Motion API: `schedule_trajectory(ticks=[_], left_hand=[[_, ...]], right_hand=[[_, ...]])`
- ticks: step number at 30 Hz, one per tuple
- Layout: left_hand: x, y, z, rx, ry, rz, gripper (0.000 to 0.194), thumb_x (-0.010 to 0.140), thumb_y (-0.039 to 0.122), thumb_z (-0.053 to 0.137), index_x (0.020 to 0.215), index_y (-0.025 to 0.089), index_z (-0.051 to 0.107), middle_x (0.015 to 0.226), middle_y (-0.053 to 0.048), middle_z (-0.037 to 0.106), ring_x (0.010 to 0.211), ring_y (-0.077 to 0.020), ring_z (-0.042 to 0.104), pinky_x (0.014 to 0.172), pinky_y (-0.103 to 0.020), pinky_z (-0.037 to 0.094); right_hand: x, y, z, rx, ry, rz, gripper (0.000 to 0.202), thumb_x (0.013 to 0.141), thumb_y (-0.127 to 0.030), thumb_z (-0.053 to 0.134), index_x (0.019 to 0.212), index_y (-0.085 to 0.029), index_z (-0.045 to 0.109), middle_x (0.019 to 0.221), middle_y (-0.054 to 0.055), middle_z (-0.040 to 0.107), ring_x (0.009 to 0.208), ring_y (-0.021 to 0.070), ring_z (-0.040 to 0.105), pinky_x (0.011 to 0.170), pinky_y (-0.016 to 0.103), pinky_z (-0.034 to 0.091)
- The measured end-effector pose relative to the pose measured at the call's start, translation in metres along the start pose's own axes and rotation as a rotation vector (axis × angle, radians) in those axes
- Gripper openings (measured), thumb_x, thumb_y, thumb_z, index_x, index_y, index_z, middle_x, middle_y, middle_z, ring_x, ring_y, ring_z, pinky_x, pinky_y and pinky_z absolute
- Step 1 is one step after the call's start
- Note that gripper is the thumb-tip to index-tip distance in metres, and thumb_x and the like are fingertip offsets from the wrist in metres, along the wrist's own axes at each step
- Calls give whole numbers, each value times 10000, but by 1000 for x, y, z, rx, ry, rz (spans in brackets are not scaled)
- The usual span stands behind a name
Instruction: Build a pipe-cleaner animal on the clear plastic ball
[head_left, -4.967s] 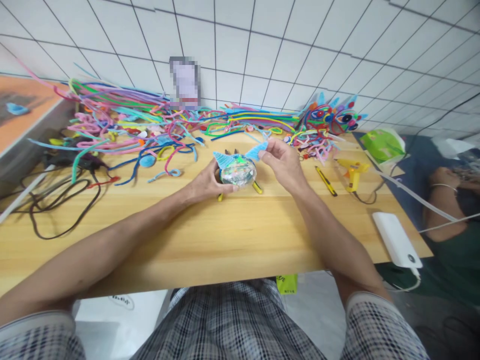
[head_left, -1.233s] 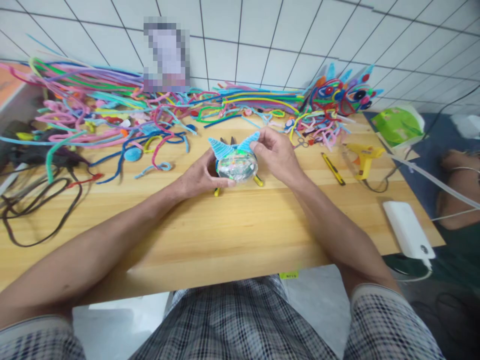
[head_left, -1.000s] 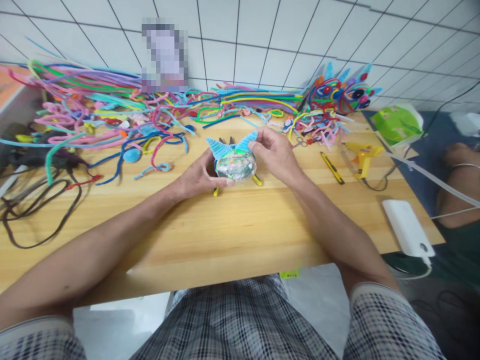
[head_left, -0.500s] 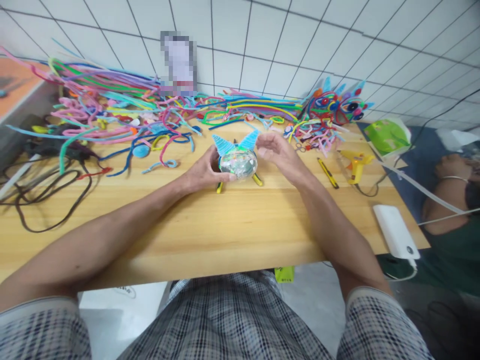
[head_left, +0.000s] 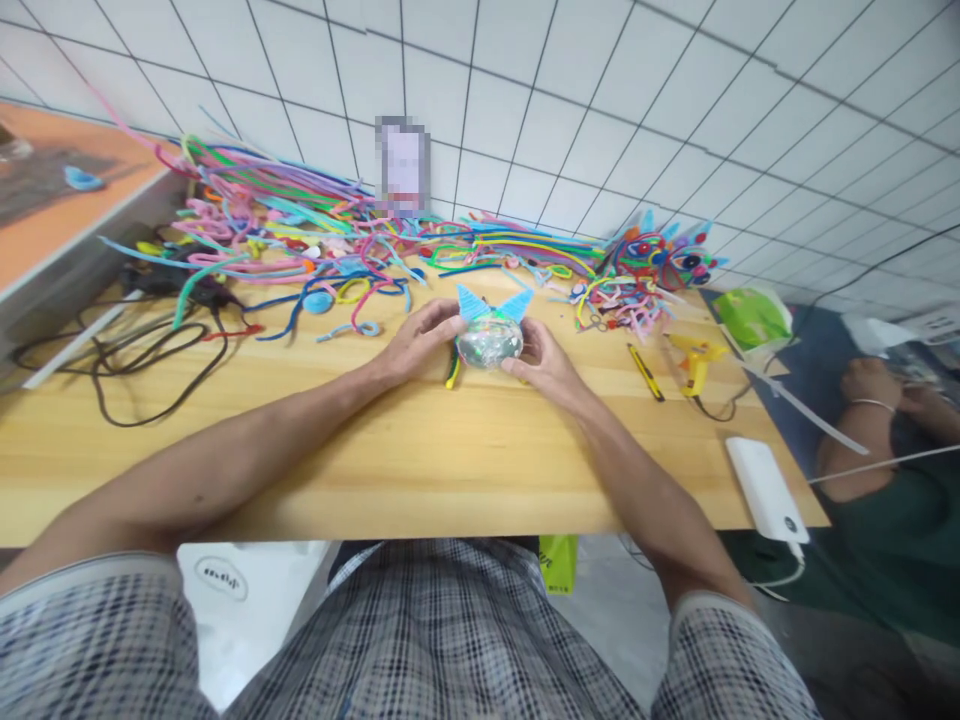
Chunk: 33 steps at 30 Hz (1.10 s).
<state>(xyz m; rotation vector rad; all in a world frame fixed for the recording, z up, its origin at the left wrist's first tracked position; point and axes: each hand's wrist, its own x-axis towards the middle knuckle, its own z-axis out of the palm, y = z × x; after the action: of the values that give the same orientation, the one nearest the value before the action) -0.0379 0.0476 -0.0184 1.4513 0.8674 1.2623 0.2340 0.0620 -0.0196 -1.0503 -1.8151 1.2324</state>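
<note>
Between my hands, just above the wooden table (head_left: 352, 440), is a craft figure (head_left: 490, 342) with a clear, shiny, rounded plastic body and two pointed blue pipe-cleaner ears. My left hand (head_left: 421, 342) grips its left side, thumb near the base of the left ear. On the right side my right hand (head_left: 551, 362) is closed around the body, thumb at the lower front edge. A yellow-and-black handle (head_left: 452, 372) of a tool shows below the figure at the left; the rest of that tool is hidden.
Colourful pipe cleaners (head_left: 285, 185) lie heaped along the wall. Two decorated figures (head_left: 679, 255) stand back right. Nearby are a yellow cutter (head_left: 645, 372), a yellow glue gun (head_left: 694, 362), a white power bank (head_left: 765, 490) and black cables (head_left: 112, 400). A person's arm (head_left: 855, 425) is at far right.
My right hand has come in from beside the right ear and taken hold of the figure's right side. My left thumb has moved up from the lower front. The camera view has shifted.
</note>
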Motion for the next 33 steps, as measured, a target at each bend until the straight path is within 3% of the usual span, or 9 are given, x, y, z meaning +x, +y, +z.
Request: schedule_trajectory(ticks=[5,11,18,25,33], left_hand=[[0,2,-2,-8,177,-29,533,790,667,911,1045,210,808,1086,-72,835,1009,-236,741,996,-377,583],[4,-4,1,-87,197,-46,482,715,591,973,949,205,803,887,-28,792,784,-166,686,806,-312,587],[7,-2,0,-57,207,-19,363,811,554,896,914,220,798,889,-36,782,808,-177,692,769,-299,575],[12,-5,6,-48,206,6,386,739,515,953,862,199,768,798,-4,744,702,-139,628,716,-292,523],[3,0,10,-19,216,11,365,781,519,934,811,199,762,789,1,725,693,-134,617,706,-289,509]], right_hand=[[-1,1,1,-23,2,-10,1040,703,-773,916,1529,-267,538,1552,153,651,1396,365,646,1186,536,530],[-2,-6,5,-39,27,-21,1007,705,-769,909,1500,-257,562,1511,153,683,1345,361,671,1140,528,551],[-3,-1,4,-41,27,-17,1012,725,-775,897,1525,-261,551,1541,151,662,1389,358,648,1163,520,536],[-6,-2,5,-34,15,-4,1041,747,-762,893,1573,-258,509,1623,162,601,1413,363,638,1212,543,508],[-9,-6,6,-57,28,-15,975,769,-728,889,1555,-272,534,1602,145,619,1400,362,641,1200,540,517]])
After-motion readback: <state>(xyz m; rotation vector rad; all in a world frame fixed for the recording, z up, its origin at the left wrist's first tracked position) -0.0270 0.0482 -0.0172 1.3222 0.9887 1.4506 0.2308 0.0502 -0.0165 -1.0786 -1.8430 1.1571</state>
